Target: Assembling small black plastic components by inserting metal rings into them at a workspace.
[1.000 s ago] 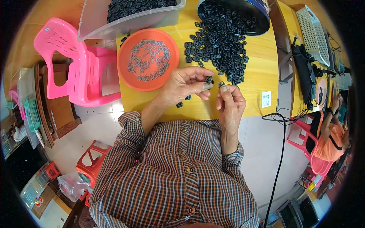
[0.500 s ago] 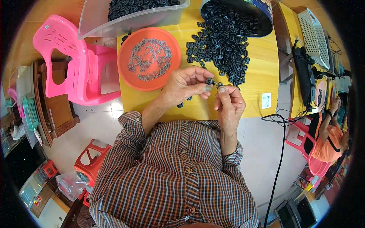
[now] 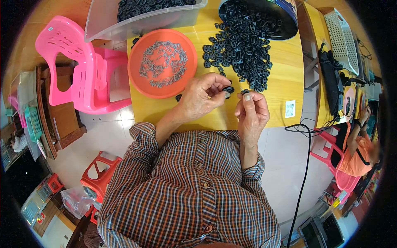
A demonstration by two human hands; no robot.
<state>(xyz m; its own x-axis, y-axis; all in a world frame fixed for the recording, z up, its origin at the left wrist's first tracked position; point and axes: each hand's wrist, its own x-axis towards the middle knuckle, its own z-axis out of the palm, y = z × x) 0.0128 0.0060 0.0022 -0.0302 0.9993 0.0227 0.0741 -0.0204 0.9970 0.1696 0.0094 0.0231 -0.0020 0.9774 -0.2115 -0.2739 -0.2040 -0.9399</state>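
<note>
Over the near part of the yellow table (image 3: 285,66), my left hand (image 3: 200,97) pinches a small black oval plastic piece (image 3: 228,89) between thumb and fingers. Just to its right, my right hand (image 3: 253,110) is closed on another small dark piece (image 3: 245,91), mostly covered by the fingertips. A narrow gap parts the two pieces. Left of my hands lies an orange plate (image 3: 135,78) with many small grey metal pins or screws (image 3: 178,62). Beyond my hands spreads a heap of black oval pieces (image 3: 240,58), spilling from a tipped round tub (image 3: 289,31).
A clear plastic bin (image 3: 144,25) of black pieces stands at the far left of the table. A white label (image 3: 290,109) lies at the right. A pink chair (image 3: 84,70) is on the left; black cables (image 3: 306,165) hang at the right, where another person (image 3: 355,159) sits.
My hands have drawn slightly apart, the right one moving a little right. The pieces, close together before, now show a wider gap. The left piece has turned.
</note>
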